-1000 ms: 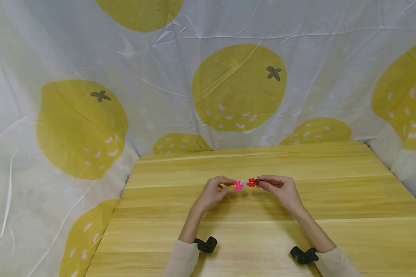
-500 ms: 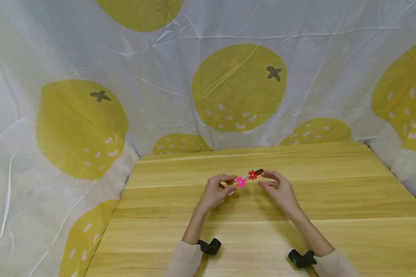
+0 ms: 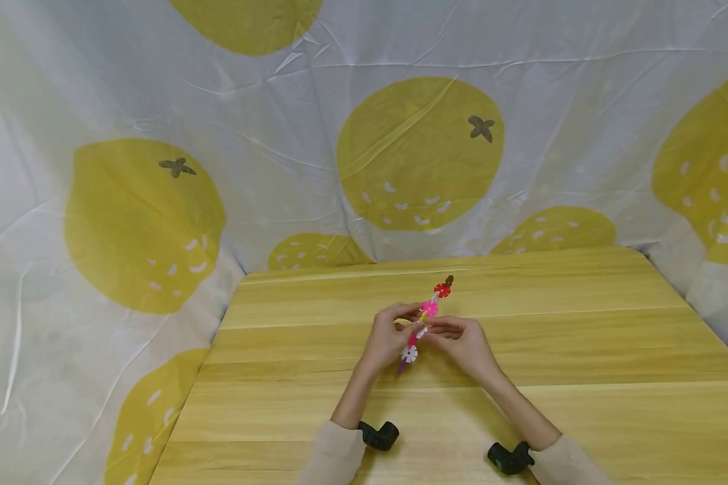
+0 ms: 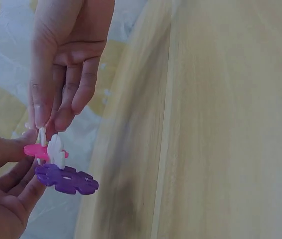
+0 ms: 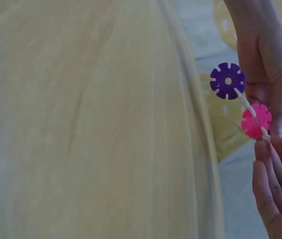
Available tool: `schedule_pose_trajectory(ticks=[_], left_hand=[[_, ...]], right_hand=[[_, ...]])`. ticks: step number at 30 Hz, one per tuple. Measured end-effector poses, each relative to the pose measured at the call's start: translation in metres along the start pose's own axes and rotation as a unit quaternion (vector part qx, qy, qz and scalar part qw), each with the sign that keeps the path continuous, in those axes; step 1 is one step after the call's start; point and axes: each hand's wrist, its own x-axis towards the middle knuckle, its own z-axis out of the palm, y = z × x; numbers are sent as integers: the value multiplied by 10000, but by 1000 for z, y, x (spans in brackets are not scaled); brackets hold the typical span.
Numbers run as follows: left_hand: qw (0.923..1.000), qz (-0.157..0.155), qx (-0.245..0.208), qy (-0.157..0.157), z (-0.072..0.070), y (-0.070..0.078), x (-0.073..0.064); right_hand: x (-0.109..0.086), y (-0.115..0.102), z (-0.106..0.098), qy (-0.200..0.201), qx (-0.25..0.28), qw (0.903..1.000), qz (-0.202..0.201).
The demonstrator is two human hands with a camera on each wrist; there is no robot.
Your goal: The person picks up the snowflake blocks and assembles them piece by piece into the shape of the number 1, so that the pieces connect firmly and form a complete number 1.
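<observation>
A chain of interlocking plastic flower discs [image 3: 430,308] slants above the table, its brown and red discs at the far end. At the near end, a white disc and a purple disc [image 4: 67,179] point down toward the person. My left hand [image 3: 390,337] pinches the chain near its middle, between thumb and fingers. From the right, my right hand [image 3: 464,342] meets it and pinches a white disc beside a pink disc [image 5: 256,121]. The fingertips of both hands nearly meet and partly hide the middle discs.
The wooden table [image 3: 582,323] lies under both hands. Behind it hangs a pale cloth [image 3: 279,135] printed with yellow lemons. Black wrist devices [image 3: 380,436] sit at both cuffs.
The chain has swung from nearly level to a steep slant, brown end pointing away. My right hand has let go of the brown end and moved left and down to the chain's middle.
</observation>
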Motion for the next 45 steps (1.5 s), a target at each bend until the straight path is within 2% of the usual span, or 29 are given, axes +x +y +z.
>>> schedule_pose_trajectory(ticks=[5,10,13,16,25,34,40,45], left_hand=[[9984,-142,-430,-348,-4,0,-3],[9930,-53,-699,-951,-9,0,-3],[9900,43,-712,-1216,-10,-2,-3],[9889,26,-623,-1352,-9,-4,-3],[9914,-98,-282,-1273,-1,-10,-1],[9940,-142,238,-1058,1,-18,2],[9938,-239,474,-977,3,-21,2],[9935,-339,480,-971,5,-22,1]], right_hand=[[2,-2,-2,164,-85,9997,174],[3,-1,-8,161,-113,9995,231],[4,-1,-11,95,-131,9996,246],[7,1,-12,6,-205,9994,261],[15,3,-14,-62,-100,9988,482],[19,7,-13,-121,-533,9951,830],[21,15,-11,-300,-353,9942,967],[22,17,-10,-345,-223,9939,1026]])
